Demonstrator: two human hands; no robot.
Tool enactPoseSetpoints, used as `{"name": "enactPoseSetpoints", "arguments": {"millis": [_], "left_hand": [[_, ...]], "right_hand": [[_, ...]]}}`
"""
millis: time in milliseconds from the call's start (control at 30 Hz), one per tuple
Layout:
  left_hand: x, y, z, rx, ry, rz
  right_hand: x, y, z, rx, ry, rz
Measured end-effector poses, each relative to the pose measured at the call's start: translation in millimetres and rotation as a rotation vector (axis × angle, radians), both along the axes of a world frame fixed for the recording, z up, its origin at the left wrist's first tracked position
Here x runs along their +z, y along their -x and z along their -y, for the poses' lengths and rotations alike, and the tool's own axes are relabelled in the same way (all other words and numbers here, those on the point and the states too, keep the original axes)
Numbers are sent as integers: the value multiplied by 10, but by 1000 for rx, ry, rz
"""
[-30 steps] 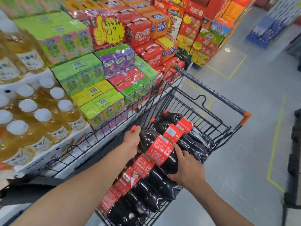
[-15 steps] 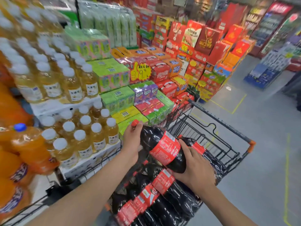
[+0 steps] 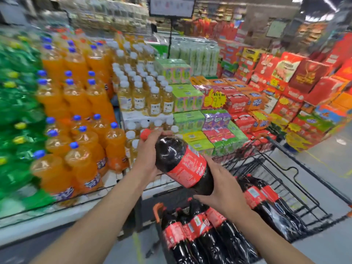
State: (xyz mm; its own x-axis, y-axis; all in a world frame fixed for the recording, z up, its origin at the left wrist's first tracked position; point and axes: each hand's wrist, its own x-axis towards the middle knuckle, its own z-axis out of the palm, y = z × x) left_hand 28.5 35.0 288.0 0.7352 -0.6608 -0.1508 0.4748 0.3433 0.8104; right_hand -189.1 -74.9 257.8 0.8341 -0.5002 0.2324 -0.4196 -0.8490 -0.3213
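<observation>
Left hand (image 3: pixel 150 149) grasps the cola bottle (image 3: pixel 182 164) at its neck; right hand (image 3: pixel 222 185) cups the base. Likely heavy and slick: support both ends above the cart (image 3: pixel 291 169).

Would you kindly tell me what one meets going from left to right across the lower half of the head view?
Green soda bottles → orange soda bottles → left hand → cola bottle held in both hands → right hand → shopping cart.

Left hand (image 3: pixel 150 149), right hand (image 3: pixel 222 184) — both bare
</observation>
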Motion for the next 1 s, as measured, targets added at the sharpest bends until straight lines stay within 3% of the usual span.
{"name": "enactPoseSetpoints", "arguments": {"millis": [533, 1000], "left_hand": [[240, -128, -2511, 616, -39, 86], [184, -1018, -5154, 926, -54, 83]], "right_hand": [[26, -1194, -1542, 540, 8, 57], [-164, -2788, -3982, 809, -33, 22]]}}
